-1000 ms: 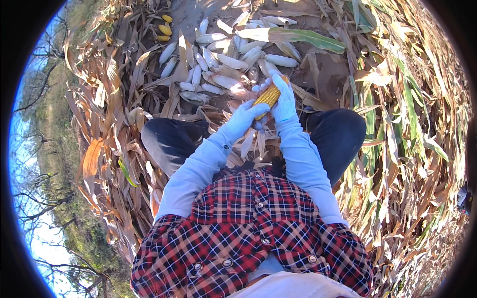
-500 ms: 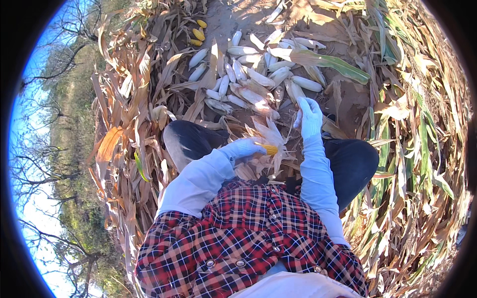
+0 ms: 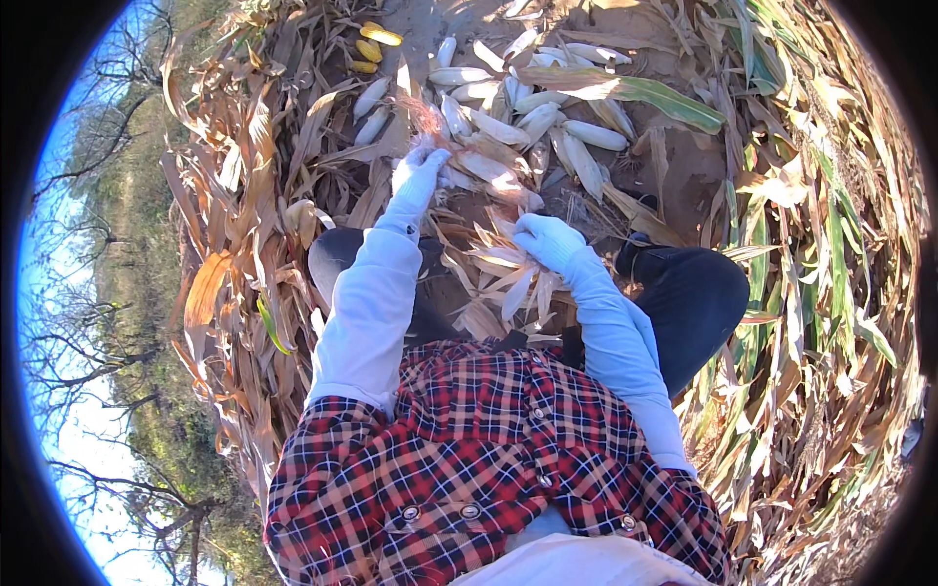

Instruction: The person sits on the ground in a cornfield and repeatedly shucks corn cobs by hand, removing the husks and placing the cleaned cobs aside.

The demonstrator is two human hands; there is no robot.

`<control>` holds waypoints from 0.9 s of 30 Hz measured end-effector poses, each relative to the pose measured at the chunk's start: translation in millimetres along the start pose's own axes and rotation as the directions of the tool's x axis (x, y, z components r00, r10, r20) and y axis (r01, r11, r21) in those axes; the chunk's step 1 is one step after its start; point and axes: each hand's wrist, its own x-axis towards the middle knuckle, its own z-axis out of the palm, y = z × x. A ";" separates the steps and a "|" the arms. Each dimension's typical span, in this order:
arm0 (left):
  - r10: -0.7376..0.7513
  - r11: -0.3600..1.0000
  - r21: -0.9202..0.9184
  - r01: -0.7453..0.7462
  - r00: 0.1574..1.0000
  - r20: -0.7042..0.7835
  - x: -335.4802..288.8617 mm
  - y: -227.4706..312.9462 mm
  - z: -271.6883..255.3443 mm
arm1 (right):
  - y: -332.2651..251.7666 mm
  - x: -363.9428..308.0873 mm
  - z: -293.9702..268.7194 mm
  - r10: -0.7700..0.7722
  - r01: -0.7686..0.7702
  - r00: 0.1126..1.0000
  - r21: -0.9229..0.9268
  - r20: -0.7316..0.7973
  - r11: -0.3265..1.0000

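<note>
My left hand (image 3: 418,174), in a white glove, reaches forward to the near left side of a pile of pale husked-over corn ears (image 3: 496,127). Its fingers are closed at the base of a reddish tuft of corn silk (image 3: 422,117); whether an ear is inside the grip is hidden. Between my knees, my right hand (image 3: 549,241), also gloved, curls over a spread bunch of dry, peeled-back corn husks (image 3: 513,273). An ear with pinkish husk (image 3: 498,178) lies between the two hands. Bare yellow corn ears (image 3: 379,35) rest at the far left.
Dry corn stalks and leaves are heaped on the left (image 3: 264,176) and the right (image 3: 831,293). A long green-edged leaf (image 3: 635,90) lies across the pile. Brown soil (image 3: 684,186) shows around the ears. My bent knees (image 3: 694,303) frame the work area.
My left hand has moved forward, and the yellow ear is no longer seen in it. My right hand has come back from the pile onto the husks. Reddish silk now shows at my left fingers.
</note>
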 end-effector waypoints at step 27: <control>0.344 -0.120 0.908 -0.401 0.841 0.417 181.5 -101.5 129.2 | -12.6 9.8 35.8 -0.096 0.101 0.974 -0.013 0.205 0.995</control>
